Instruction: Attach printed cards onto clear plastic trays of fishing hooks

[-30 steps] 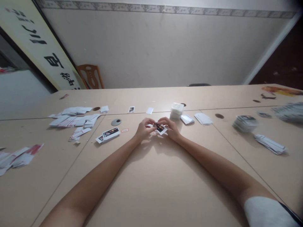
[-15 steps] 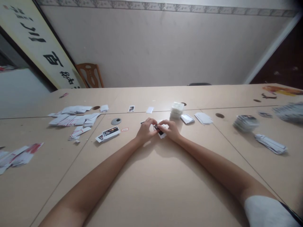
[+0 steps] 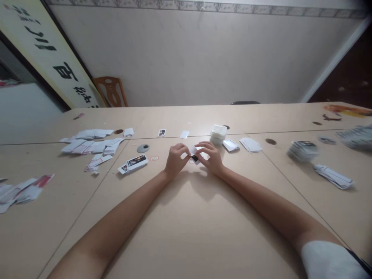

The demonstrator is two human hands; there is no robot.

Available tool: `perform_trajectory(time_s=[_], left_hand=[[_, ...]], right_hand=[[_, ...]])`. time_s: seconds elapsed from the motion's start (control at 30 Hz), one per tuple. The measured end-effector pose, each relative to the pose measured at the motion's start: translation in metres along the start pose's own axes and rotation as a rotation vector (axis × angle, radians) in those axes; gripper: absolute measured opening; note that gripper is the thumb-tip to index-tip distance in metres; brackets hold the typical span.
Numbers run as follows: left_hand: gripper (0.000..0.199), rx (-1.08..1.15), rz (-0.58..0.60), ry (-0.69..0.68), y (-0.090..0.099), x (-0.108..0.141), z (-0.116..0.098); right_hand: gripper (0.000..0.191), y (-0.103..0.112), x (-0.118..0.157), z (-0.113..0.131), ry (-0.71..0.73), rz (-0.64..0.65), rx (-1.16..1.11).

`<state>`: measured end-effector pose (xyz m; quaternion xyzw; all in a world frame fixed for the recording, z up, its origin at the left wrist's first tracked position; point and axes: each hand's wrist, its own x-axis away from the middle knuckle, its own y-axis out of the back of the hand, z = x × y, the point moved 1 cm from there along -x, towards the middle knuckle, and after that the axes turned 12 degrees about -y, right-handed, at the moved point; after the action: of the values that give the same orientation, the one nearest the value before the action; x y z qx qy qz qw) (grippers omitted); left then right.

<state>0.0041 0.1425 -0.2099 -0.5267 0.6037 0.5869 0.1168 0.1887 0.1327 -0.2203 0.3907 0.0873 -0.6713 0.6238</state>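
At the middle of the table, my left hand (image 3: 176, 159) and my right hand (image 3: 212, 158) face each other, thumbs and forefingers pinched. Between them is a small picture card (image 3: 195, 158) with a dark print and white edges, held at both sides. A whitish flap or sheet shows behind the card; whether it is part of it I cannot tell. Past my right hand stands a stack of pale cards (image 3: 217, 135), beside a small pile of white-edged cards (image 3: 231, 145). Left of my left hand lie overlapping picture cards (image 3: 137, 162) and a red-framed label (image 3: 154, 158).
Loose white paper strips (image 3: 91, 147) cover the table's left side. White slips (image 3: 250, 145), a clear-looking card stack (image 3: 302, 151) and a bundle of strips (image 3: 333, 177) lie to the right. A single picture card (image 3: 162, 133) and a white card (image 3: 184, 134) lie farther back.
My left hand has shifted slightly left, and my right-hand fingers have lifted and spread a little. The hands are farther apart, and a whitish piece now stands up between them.
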Motion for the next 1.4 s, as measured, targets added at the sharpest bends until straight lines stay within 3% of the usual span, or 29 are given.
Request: perform_trajectory(time_s=[0.17, 0.57, 0.83, 1.4], left_hand=[[0.014, -0.114, 0.004, -0.036, 0.001, 0.001, -0.001], [0.018, -0.218, 0.026, -0.182, 0.002, 0.004, 0.001], [0.02, -0.279, 0.013, -0.263, 0.003, 0.003, -0.002], [0.021, -0.358, -0.058, -0.416, 0.003, 0.003, -0.004]], right_hand=[[0.012, -0.001, 0.001, -0.001, 0.083, -0.019, 0.082], [0.011, -0.002, 0.004, -0.006, 0.059, 0.001, 0.155], [0.014, -0.002, 0.005, -0.007, 0.159, -0.015, 0.224], [0.011, -0.001, 0.004, 0.0, -0.013, -0.046, 0.059]])
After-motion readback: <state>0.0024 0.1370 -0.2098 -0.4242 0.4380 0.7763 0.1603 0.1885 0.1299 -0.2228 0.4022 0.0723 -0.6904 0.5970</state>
